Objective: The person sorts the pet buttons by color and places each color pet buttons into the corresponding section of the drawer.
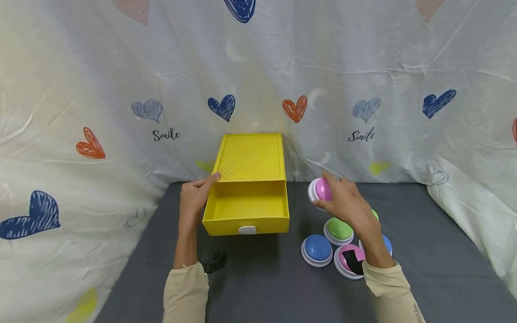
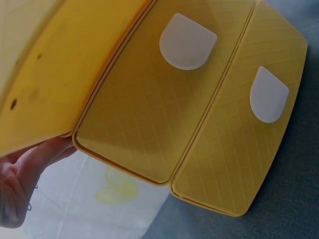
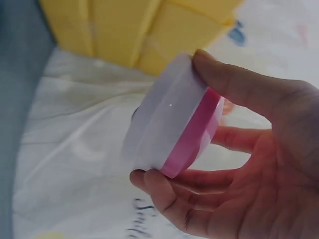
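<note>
A yellow drawer cabinet stands near the back, its top drawer pulled out with nothing visible inside. My left hand holds the cabinet's left front corner, a fingertip over the top edge; its other fingertips are hidden. In the left wrist view, two lower drawer fronts with white pull tabs are closed. To the right of the cabinet, my right hand grips a pink-domed push button by its rim, tilted on edge above the tabletop, thumb on one side and fingers opposite.
Below my right hand stand several push buttons: a blue one, a green one, a pink one, plus another blue and green, partly hidden by my arm. A white heart-printed curtain hangs behind the dark tabletop.
</note>
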### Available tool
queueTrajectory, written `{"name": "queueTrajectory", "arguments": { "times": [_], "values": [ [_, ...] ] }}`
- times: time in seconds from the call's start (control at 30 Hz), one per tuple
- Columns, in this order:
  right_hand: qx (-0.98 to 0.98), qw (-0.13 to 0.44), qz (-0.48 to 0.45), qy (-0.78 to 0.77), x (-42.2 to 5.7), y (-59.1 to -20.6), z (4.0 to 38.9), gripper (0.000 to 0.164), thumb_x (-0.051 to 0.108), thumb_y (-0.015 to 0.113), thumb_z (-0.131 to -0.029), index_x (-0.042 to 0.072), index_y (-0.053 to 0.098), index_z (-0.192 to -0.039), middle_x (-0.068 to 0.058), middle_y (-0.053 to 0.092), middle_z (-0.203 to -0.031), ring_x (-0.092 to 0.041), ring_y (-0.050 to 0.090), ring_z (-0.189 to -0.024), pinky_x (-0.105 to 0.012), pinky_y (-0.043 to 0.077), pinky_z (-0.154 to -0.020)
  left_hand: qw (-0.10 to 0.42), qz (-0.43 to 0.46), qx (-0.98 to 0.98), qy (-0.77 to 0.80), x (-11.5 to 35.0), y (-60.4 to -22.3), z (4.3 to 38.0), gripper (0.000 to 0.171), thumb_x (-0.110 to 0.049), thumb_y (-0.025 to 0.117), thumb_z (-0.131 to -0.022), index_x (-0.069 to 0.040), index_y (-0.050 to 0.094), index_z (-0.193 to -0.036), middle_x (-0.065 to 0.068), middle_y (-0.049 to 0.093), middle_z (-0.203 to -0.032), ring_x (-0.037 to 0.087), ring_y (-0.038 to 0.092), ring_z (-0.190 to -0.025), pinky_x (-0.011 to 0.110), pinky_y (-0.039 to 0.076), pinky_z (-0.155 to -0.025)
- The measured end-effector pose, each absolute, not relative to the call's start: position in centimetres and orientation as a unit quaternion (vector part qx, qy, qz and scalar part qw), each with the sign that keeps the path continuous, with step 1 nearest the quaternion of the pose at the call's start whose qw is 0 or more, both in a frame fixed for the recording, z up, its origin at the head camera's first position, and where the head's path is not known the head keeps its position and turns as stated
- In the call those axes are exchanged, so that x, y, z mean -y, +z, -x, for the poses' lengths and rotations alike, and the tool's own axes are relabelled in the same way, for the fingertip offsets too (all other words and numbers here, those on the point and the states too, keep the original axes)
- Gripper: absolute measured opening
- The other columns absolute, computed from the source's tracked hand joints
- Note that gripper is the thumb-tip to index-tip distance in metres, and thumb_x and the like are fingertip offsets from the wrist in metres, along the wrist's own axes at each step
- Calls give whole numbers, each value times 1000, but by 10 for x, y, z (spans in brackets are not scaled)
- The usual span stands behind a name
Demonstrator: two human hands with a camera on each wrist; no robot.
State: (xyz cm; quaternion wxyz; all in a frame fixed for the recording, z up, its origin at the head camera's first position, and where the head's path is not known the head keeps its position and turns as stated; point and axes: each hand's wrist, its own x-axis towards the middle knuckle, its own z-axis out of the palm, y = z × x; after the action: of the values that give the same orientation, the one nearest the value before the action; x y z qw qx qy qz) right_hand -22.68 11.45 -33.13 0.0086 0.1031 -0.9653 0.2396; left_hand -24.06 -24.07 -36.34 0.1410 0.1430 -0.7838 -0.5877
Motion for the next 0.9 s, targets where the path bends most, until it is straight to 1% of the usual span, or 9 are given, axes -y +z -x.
{"name": "queueTrajectory", "arguments": {
  "times": [0.1,0.23,0.37,0.47,0.57,0.63,0.8,0.83,0.9],
  "values": [
    [961,40,-108,252,-110,-320,216,82,45,71,-77,17,30,-143,-17,48,-116,-33,43,-104,-44,52,-71,143,-145,786,-584,241,-364,240,68,-62,69,-68,4,70,-82,-4,26,-44,16,35,-40,28,29,-41],
    [951,87,-117,271,-103,-308,204,81,47,70,-76,17,31,-141,-14,50,-115,-30,44,-102,-42,52,-69,143,-142,793,-574,241,-364,240,67,-63,68,-68,2,71,-83,-4,24,-44,16,33,-42,27,33,-45],
    [940,117,-132,292,-88,-300,197,82,48,72,-75,15,34,-139,-11,50,-120,-27,44,-105,-42,52,-72,141,-144,794,-573,241,-363,240,67,-64,68,-67,-2,74,-90,-3,33,-45,17,49,-54,26,39,-52],
    [935,124,-150,297,-71,-296,194,80,46,73,-74,15,37,-138,-10,48,-122,-25,44,-105,-41,52,-75,140,-149,793,-573,240,-364,241,67,-65,68,-66,-4,74,-93,0,41,-50,18,53,-62,26,42,-55],
    [931,126,-179,293,-51,-294,193,76,43,74,-74,15,41,-136,-9,50,-120,-23,45,-103,-38,53,-74,138,-157,791,-575,239,-364,241,68,-66,68,-65,-5,74,-93,0,50,-58,17,54,-65,25,43,-56],
    [927,123,-203,289,-37,-294,194,75,43,75,-73,15,42,-135,-7,52,-117,-21,46,-101,-35,52,-75,139,-163,790,-575,239,-364,240,67,-67,68,-64,-6,75,-91,0,51,-58,16,53,-63,25,43,-57],
    [913,116,-260,292,-4,-297,196,71,43,76,-72,14,45,-129,-2,56,-111,-15,47,-95,-28,51,-74,150,-166,790,-571,239,-364,240,63,-68,69,-63,-5,72,-71,-4,29,-43,14,41,-49,26,37,-51],
    [910,115,-271,292,1,-298,196,69,43,76,-72,14,46,-126,-1,56,-109,-15,48,-94,-27,50,-74,151,-164,791,-570,239,-364,240,62,-68,69,-63,-6,72,-70,-5,28,-42,14,38,-47,26,36,-51],
    [905,111,-290,289,10,-299,196,65,43,77,-71,13,48,-122,-1,57,-105,-14,49,-90,-25,50,-73,151,-159,794,-567,240,-364,240,60,-67,69,-64,-7,73,-70,-6,28,-42,14,39,-48,26,36,-51]
  ]
}}
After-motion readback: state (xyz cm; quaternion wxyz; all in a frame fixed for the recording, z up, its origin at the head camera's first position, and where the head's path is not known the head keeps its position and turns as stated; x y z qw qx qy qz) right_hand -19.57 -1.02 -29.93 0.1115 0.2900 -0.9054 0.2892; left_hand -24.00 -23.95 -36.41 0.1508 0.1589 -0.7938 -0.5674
